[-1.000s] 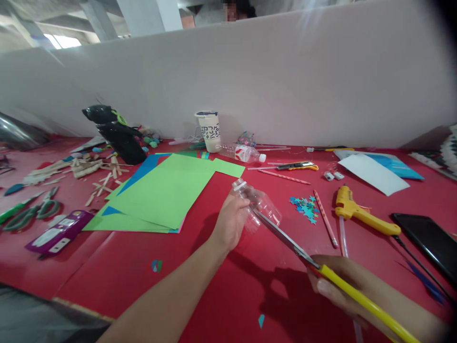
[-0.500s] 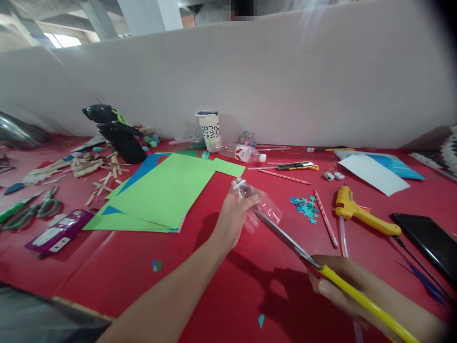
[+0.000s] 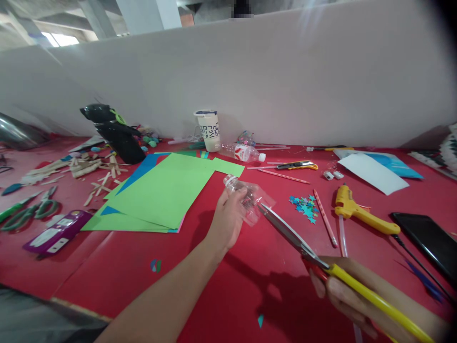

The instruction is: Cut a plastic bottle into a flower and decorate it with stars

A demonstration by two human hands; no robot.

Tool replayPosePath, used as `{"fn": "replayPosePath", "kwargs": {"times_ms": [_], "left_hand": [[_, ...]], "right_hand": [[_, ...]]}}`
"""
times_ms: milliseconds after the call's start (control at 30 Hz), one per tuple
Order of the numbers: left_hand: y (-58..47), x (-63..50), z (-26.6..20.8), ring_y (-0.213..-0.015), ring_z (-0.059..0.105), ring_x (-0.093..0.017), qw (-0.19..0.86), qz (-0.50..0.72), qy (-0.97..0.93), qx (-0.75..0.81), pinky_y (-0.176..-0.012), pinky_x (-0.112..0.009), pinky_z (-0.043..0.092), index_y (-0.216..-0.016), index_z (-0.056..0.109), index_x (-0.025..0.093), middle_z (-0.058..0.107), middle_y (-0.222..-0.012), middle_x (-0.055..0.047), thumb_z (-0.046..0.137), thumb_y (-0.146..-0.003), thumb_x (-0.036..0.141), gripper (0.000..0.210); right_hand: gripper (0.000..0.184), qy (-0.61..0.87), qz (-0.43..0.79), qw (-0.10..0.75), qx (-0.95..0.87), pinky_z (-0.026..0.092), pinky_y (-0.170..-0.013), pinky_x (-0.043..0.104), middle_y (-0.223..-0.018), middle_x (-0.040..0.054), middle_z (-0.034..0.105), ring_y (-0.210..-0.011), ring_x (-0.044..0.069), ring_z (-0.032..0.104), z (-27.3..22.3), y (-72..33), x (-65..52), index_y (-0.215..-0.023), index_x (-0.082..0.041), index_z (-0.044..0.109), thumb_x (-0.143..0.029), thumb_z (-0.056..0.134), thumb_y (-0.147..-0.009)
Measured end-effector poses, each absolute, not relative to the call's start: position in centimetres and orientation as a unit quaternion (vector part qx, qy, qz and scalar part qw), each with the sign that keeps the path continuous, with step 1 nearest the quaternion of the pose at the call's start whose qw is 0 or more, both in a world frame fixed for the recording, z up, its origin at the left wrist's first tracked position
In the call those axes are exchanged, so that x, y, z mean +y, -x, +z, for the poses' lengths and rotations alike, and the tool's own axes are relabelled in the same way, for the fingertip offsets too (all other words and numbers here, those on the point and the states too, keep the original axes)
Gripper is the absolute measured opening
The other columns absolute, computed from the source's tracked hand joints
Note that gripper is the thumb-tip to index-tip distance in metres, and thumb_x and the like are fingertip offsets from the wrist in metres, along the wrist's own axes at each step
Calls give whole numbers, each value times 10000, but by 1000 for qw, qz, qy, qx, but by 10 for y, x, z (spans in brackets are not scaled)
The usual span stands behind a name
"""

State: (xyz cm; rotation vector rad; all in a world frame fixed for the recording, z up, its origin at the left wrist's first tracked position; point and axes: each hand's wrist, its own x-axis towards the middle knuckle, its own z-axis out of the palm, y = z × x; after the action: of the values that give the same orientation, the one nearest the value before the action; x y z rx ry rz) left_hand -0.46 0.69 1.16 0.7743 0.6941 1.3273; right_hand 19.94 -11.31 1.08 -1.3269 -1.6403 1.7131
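Green paper sheets (image 3: 160,190) lie left on the red tabletop (image 3: 107,267); left hand (image 3: 228,216), fingers wrapped round a clear plastic bottle (image 3: 248,197) held above it; right hand (image 3: 342,293) grips yellow-handled scissors (image 3: 303,247), blades at the bottle.

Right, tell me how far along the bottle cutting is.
Done: the clear bottle looks cut open already, only its neck half showing. In hand: the left hand grips it while the right hand works the yellow-handled scissors, blade tips at its cut edge. Left: the trimming is unfinished.
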Motion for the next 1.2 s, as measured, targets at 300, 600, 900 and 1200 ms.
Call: {"fn": "replayPosePath", "kwargs": {"times_ms": [300,600,900,1200], "left_hand": [[4,3,12,-790,607,-135,665,593,-344,295,-765,-278,440,-836,616,159,670,-816,-19,597,-743,161,95],[3,4,9,-814,612,-139,658,605,-348,283,-775,-278,443,-856,623,154,676,-853,-31,578,-772,163,96],[2,3,9,-820,621,-143,653,610,-349,282,-795,-289,451,-858,621,157,675,-842,-30,587,-776,160,89],[3,3,7,-818,616,-134,631,623,-367,281,-793,-280,442,-878,628,170,677,-863,-21,600,-780,184,102]], "right_hand": [[549,487,618,207,-582,170,-338,178,-465,-110,268,-369,39,183,11,-198,-115,-689,-218,379,-760,383,-778],[557,493,595,217,-596,139,-355,190,-545,-80,239,-447,66,177,15,-194,-114,-650,-228,333,-771,360,-773],[589,507,602,200,-584,139,-374,191,-485,-101,229,-433,62,164,18,-193,-113,-648,-229,323,-810,345,-739],[603,569,568,236,-546,186,-355,201,-542,-95,222,-404,59,237,24,-185,-120,-617,-234,321,-827,399,-690]]}}
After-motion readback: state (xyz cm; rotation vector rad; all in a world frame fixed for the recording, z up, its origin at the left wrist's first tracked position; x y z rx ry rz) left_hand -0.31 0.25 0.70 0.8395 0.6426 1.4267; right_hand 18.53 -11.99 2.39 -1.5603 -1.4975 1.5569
